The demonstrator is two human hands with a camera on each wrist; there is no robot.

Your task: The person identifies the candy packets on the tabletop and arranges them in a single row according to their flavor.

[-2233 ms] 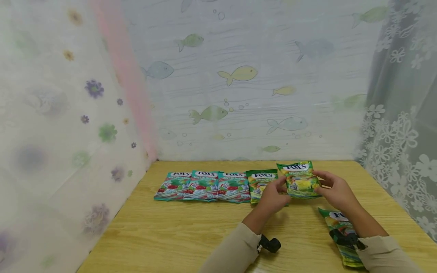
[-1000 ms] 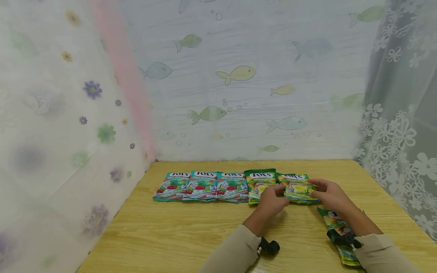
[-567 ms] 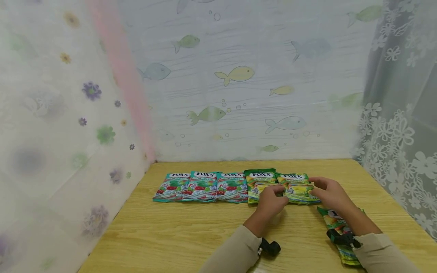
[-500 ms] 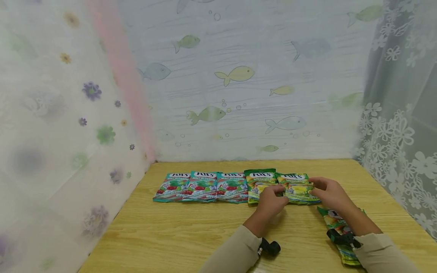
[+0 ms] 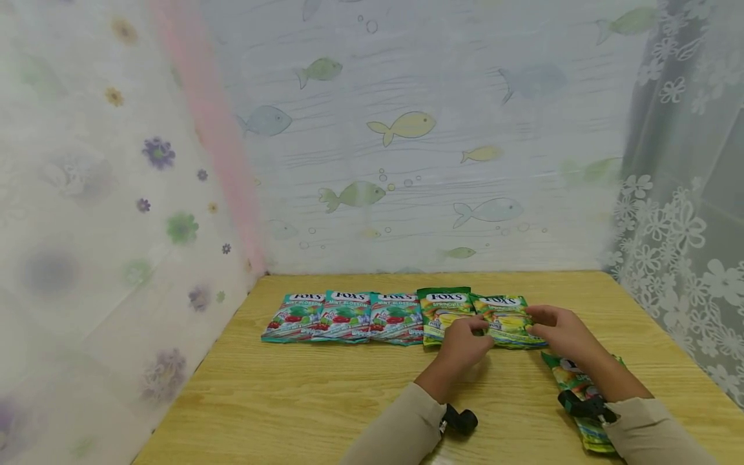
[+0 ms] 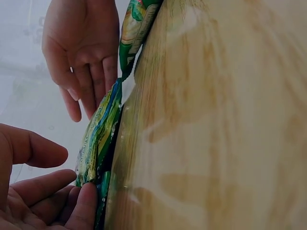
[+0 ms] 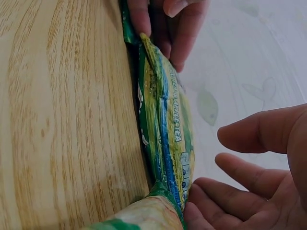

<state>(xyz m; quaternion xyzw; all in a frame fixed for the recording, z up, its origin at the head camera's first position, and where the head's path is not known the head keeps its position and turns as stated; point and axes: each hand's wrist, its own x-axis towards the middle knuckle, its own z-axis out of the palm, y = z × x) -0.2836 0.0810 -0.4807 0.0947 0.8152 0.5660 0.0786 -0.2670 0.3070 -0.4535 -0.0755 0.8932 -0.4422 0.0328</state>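
A green and yellow Fox's candy bag [image 5: 503,318] lies flat on the table at the right end of a row, its left edge against another green Fox's candy bag [image 5: 443,310]. My left hand [image 5: 463,343] is at its left end, fingers relaxed, with fingertips touching the bag where the two packs meet. At the opposite end is my right hand [image 5: 565,332], its fingertips on the bag's edge. In the right wrist view, that hand's thumb [image 7: 254,132] stands well apart from the bag [image 7: 170,124], and its fingers are loosely extended.
Three teal Mint Blossom candy bags [image 5: 347,316] overlap along the row's left part. One more green candy bag [image 5: 572,381] lies slanted nearer the front, partly hidden under my right forearm. The wooden table [image 5: 302,400] meets patterned curtains [image 5: 430,194] at the back and sides.
The green bag, earlier gripped between both hands above the table, has come down to the row's right end. Both hands have loosened around it; over the last second they hardly move.
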